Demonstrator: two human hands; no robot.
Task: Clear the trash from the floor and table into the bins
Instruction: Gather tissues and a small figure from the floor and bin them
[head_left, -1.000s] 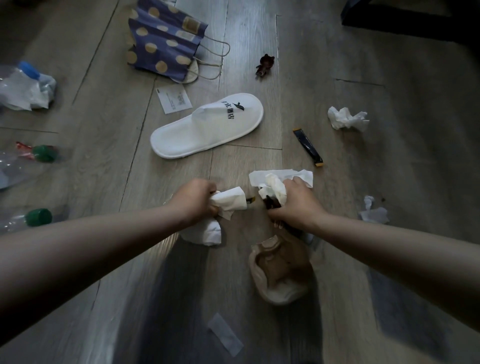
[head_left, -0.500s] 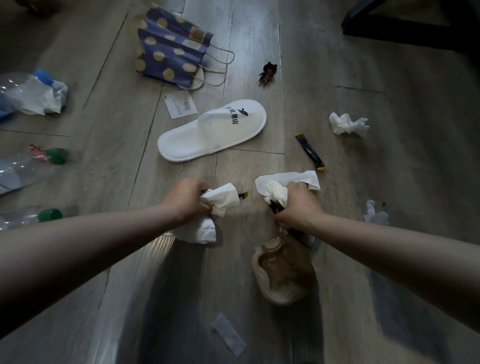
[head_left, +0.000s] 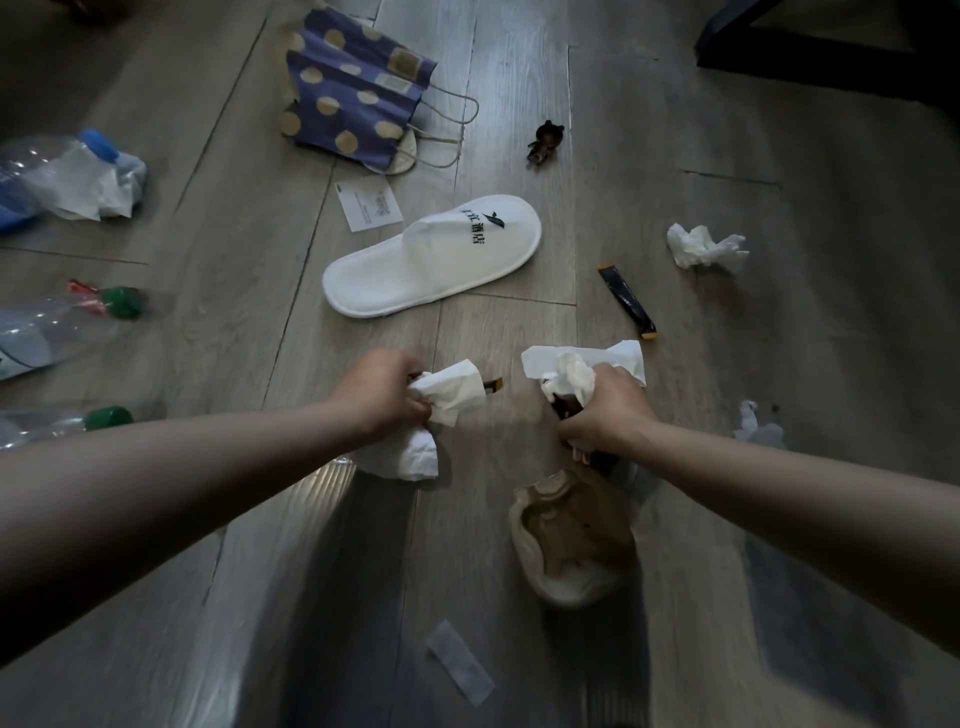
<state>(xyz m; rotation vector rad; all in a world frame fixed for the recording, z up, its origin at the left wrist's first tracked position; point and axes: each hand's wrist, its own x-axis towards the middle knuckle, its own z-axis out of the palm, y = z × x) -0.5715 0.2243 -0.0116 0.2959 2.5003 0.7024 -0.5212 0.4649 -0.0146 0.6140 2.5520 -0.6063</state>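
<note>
A grey wood-plank floor (head_left: 675, 130) fills the view, and a white fabric slipper with dark print (head_left: 431, 257) lies on it near the middle. Beyond the slipper and to its left lies a flattened purple paper bag with cream dots and cord handles (head_left: 353, 93). Well to the slipper's left lie three clear plastic bottles, one blue-capped with white paper against it (head_left: 31, 176) and two green-capped (head_left: 47, 332) (head_left: 52, 423). Nearer the camera than the slipper and to its right sits a crumpled brown paper bag (head_left: 571, 545), directly under the right hand (head_left: 605, 410); whether that hand holds it cannot be told. The right hand's fingers are curled tight round a wad of white tissue (head_left: 576, 371) and something dark. Just nearer than the slipper, the left hand (head_left: 382, 392) is closed round another white tissue (head_left: 452, 389), and a dark packet end pokes out past it. Right of the slipper lie a loose crumpled white tissue (head_left: 704, 248) and a black stick sachet (head_left: 626, 301). A white printed card (head_left: 370, 202) lies just beyond the slipper's left end, and a small brown object (head_left: 545, 141) lies beyond its toe.
</note>
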